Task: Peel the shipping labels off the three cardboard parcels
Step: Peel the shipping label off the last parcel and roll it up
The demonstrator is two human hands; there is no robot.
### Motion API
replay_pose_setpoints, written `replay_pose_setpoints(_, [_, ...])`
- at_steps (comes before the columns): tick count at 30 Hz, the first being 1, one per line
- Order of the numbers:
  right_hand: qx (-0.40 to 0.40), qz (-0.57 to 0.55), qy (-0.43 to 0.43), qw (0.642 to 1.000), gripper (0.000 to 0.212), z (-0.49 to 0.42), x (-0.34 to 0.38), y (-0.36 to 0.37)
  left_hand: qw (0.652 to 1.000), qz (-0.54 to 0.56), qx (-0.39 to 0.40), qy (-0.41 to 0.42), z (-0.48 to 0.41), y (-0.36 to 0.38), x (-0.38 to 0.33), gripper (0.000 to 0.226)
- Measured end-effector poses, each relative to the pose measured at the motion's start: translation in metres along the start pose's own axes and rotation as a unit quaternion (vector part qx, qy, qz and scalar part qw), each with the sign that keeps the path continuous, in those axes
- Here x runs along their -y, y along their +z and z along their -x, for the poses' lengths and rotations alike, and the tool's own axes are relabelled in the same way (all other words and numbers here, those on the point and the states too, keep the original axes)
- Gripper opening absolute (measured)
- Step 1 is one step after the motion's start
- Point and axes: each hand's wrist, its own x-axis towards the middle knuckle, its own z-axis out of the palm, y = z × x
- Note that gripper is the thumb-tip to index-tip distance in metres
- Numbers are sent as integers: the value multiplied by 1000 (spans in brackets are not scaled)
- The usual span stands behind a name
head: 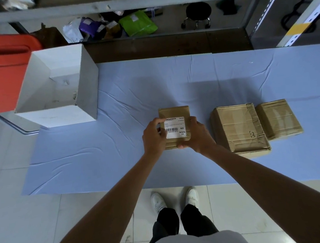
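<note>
A small cardboard parcel (173,112) lies on the blue cloth in front of me, with a white shipping label (175,127) on its top face. My left hand (153,136) grips the parcel's left side, its fingertips at the label's upper left corner. My right hand (198,135) holds the parcel's right side and near edge. To the right lie two more cardboard parcels, a larger one (239,130) marked with a handwritten 3 and a smaller one (278,118); no label shows on their top faces.
An open white box (57,87) stands at the table's (120,162) far left corner, beside a red bin (2,70). Behind the table, a shelf holds bagged parcels (138,23) and a black stool (197,14) stands on the floor.
</note>
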Motion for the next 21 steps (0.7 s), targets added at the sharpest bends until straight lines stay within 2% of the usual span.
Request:
replay_pose_setpoints(5, [-3, 0, -4, 1000, 93, 1, 0, 1, 1000, -4, 4, 0, -2, -3, -2, 27])
replay_pose_setpoints(10, [-7, 9, -9, 1000, 92, 2, 0, 1, 1000, -21, -3, 15, 1, -1, 0, 12])
replay_pose_setpoints(16, [-7, 8, -4, 1000, 93, 2, -1, 1, 1000, 23, -7, 0, 1, -3, -3, 33])
replay_pose_setpoints(21, [-7, 9, -7, 1000, 93, 0, -2, 2, 1000, 14, -1, -5, 1, -2, -1, 30])
